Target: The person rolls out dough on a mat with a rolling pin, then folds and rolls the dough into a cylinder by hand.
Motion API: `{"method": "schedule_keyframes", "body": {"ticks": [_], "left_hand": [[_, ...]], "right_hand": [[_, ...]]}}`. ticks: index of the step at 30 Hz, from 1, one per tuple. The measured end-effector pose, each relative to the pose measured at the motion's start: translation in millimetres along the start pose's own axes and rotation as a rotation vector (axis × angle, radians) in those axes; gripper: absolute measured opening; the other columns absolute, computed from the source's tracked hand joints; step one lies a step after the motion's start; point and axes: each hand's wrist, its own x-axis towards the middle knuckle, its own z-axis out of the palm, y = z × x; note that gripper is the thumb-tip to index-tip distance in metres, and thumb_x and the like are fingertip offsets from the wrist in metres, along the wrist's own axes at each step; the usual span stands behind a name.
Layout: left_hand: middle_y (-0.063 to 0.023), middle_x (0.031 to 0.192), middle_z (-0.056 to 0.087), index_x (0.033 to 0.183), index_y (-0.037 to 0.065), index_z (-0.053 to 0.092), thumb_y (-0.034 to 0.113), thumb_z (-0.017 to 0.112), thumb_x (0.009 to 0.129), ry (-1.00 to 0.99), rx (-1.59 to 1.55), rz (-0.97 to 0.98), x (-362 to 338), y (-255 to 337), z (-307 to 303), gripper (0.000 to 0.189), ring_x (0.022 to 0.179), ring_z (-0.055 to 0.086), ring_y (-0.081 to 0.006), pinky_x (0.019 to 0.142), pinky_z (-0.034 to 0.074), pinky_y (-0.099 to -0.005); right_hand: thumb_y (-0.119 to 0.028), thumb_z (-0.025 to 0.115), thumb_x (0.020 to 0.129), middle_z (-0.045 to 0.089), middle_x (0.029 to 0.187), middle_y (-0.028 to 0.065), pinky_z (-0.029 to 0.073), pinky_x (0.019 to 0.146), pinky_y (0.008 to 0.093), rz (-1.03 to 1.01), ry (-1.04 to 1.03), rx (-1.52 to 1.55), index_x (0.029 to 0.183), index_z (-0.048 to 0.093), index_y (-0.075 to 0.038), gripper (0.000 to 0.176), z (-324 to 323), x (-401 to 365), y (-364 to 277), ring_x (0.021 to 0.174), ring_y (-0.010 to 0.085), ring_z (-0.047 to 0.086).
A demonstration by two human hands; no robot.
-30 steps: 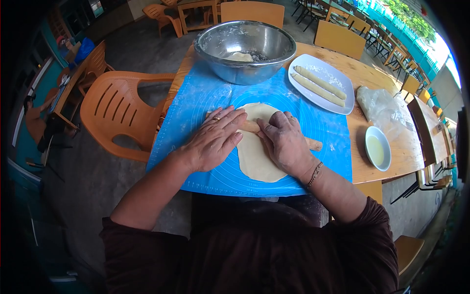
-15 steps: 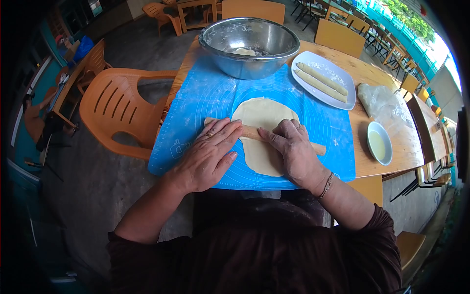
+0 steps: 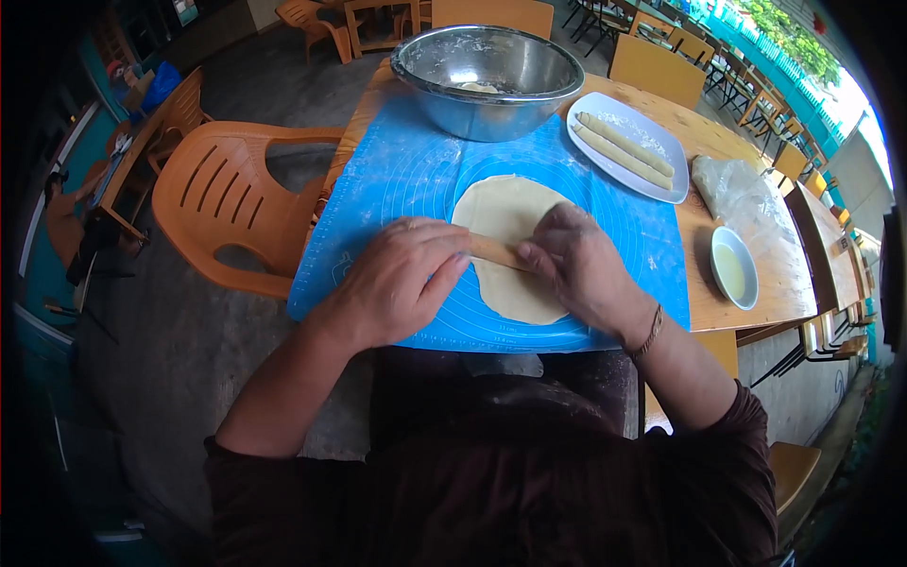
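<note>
A flat, roughly round sheet of dough (image 3: 510, 200) lies on a blue silicone mat (image 3: 387, 170) with printed circles. Across its middle rests a wooden rolling pin (image 3: 495, 251), slightly tilted. My left hand (image 3: 402, 279) is curled over the pin's left end and hides it. My right hand (image 3: 588, 269) grips the pin on the right side, its fingers bent around the wood. Part of the dough's right edge is hidden under that hand.
A large metal bowl (image 3: 491, 121) holding a pale lump (image 3: 479, 87) stands behind the dough. Right of it, a white plate (image 3: 657, 132) carries two dough rolls (image 3: 624, 151). A plastic bag (image 3: 742, 194) and small bowl (image 3: 748, 288) of pale liquid sit farther right. An orange chair (image 3: 213, 203) is left.
Both hands are more curled around the pin, and the left no longer lies flat. My right hand has shifted slightly right. The whole view has moved a little.
</note>
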Motion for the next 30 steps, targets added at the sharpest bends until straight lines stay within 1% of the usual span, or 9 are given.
{"method": "schedule_keyframes", "body": {"ticks": [2,3,5,6,8,9,15,24,30], "left_hand": [[-0.0255,0.155,0.043,0.149,-0.007,0.044,0.026,0.044,0.106,-0.045,-0.094,-0.126,27,0,-6,0.054,0.149,0.032,-0.0408,0.125,0.023,-0.0464],[-0.0255,0.155,0.043,0.149,-0.007,0.044,0.026,0.044,0.106,-0.046,-0.09,-0.124,38,-4,-1,0.054,0.149,0.032,-0.0408,0.125,0.023,-0.0464],[-0.0208,0.164,0.031,0.156,-0.003,0.034,0.038,0.03,0.111,0.095,0.158,-0.109,54,-20,20,0.061,0.156,0.016,-0.0393,0.127,0.014,-0.046],[-0.0208,0.164,0.031,0.156,-0.003,0.034,0.038,0.03,0.111,0.094,0.159,-0.104,54,-22,24,0.061,0.156,0.016,-0.0393,0.127,0.014,-0.046],[-0.0158,0.169,0.019,0.159,-0.002,0.025,0.045,0.018,0.111,-0.056,0.344,-0.144,53,-22,32,0.068,0.158,0.002,-0.0376,0.128,0.005,-0.046],[-0.0158,0.169,0.019,0.159,-0.002,0.025,0.045,0.018,0.111,-0.062,0.341,-0.145,50,-22,33,0.068,0.158,0.002,-0.0376,0.128,0.005,-0.046],[-0.0159,0.17,0.015,0.159,-0.002,0.025,0.043,0.019,0.111,-0.149,0.27,-0.194,30,-10,23,0.066,0.158,-0.001,-0.0375,0.128,0.002,-0.0491],[-0.0192,0.169,0.02,0.158,-0.003,0.029,0.036,0.032,0.111,0.005,0.196,-0.039,-18,-3,31,0.061,0.156,0.01,-0.0421,0.126,0.008,-0.0526],[-0.021,0.167,0.021,0.156,-0.004,0.032,0.03,0.04,0.108,0.004,0.215,-0.023,-45,11,32,0.06,0.156,0.014,-0.0419,0.126,0.011,-0.0529]], "right_hand": [[-0.03,0.052,0.104,0.053,0.136,0.0243,0.045,0.1,0.054,0.041,0.107,0.038,0.14,0.055,0.003,0.049,-1,19,13,0.126,0.0434,0.049],[-0.03,0.052,0.104,0.053,0.136,0.0243,0.045,0.1,0.054,0.041,0.111,0.039,0.14,0.055,0.003,0.049,4,21,16,0.126,0.0434,0.049],[-0.049,0.039,0.107,0.036,0.157,0.0282,0.03,0.118,0.0568,0.108,0.261,-0.456,0.149,0.046,0.002,0.066,16,27,18,0.149,0.0477,0.027],[-0.049,0.039,0.107,0.036,0.157,0.0282,0.03,0.118,0.0568,0.111,0.264,-0.457,0.149,0.046,0.002,0.066,21,26,18,0.149,0.0477,0.027],[-0.061,0.023,0.106,0.016,0.166,0.0279,0.009,0.126,0.0569,0.183,0.087,-0.357,0.157,0.033,0.0,0.08,28,22,17,0.156,0.0455,0.002],[-0.063,0.019,0.106,0.011,0.167,0.0289,0.004,0.126,0.0562,0.194,0.065,-0.36,0.159,0.027,0.0,0.083,26,20,11,0.156,0.0459,-0.001],[-0.063,0.024,0.106,0.012,0.165,0.0325,0.006,0.125,0.0578,0.129,0.005,-0.289,0.158,0.027,0.004,0.084,26,9,-2,0.155,0.0488,0.002],[-0.058,0.033,0.106,0.017,0.161,0.0389,0.013,0.123,0.0609,0.009,0.008,-0.221,0.154,0.029,0.01,0.084,33,-20,-29,0.153,0.0527,0.01],[-0.052,0.041,0.105,0.017,0.162,0.0363,0.014,0.123,0.0615,-0.106,0.015,-0.248,0.154,0.025,0.012,0.082,38,-40,-43,0.153,0.0518,0.01]]}}
